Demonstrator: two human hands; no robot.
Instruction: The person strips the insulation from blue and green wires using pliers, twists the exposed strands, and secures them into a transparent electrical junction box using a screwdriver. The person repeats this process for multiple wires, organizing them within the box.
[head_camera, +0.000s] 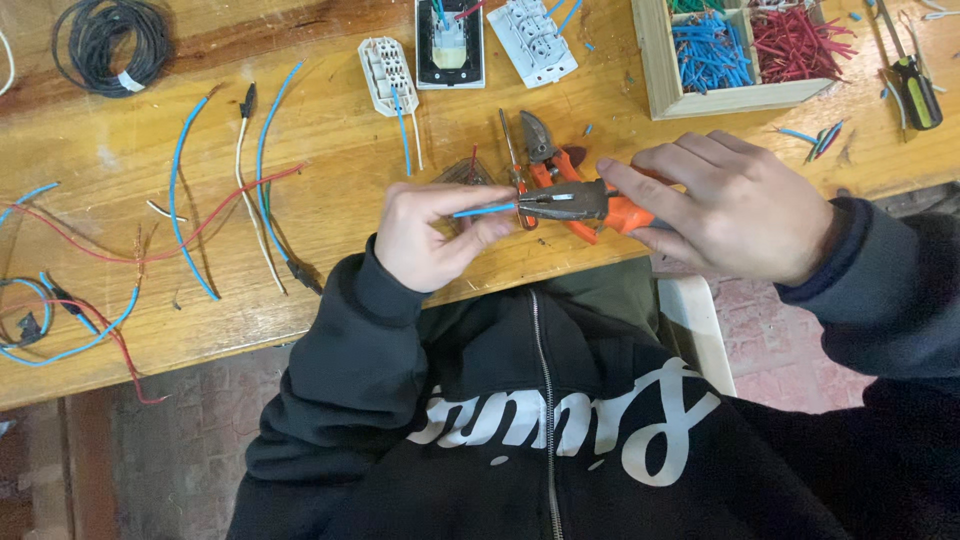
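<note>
While the right hand (745, 205) squeezes the orange-handled steel combination pliers (580, 205), the left hand (430, 235) pinches a short blue insulated wire (485, 210) btw thumb and forefinger and feeds its end into the pliers' nose. Both grips are clenched: right wrapped on the handles, left tight on the wire. Jaws look closed on the wire tip, tho I can't tell how deep they bite.

Wire sits just above the near edge of the wooden workbench (330, 180), right in front of the person's dark hoodie. Just behind the pliers lie orange-handled cutters (545, 150). Further back from the pliers: a white terminal block (385, 75) and a white socket module (532, 40). Back-right of the pliers, a wooden tray (655, 60) w/ cut blue and red wire bits. Far left of them, loose blue, red and white leads.

Imo this is the stripping/trimming step on the wire end. Next move needs steady pressure, not too hard, and a straight pull so the copper core isn't nicked.
</note>
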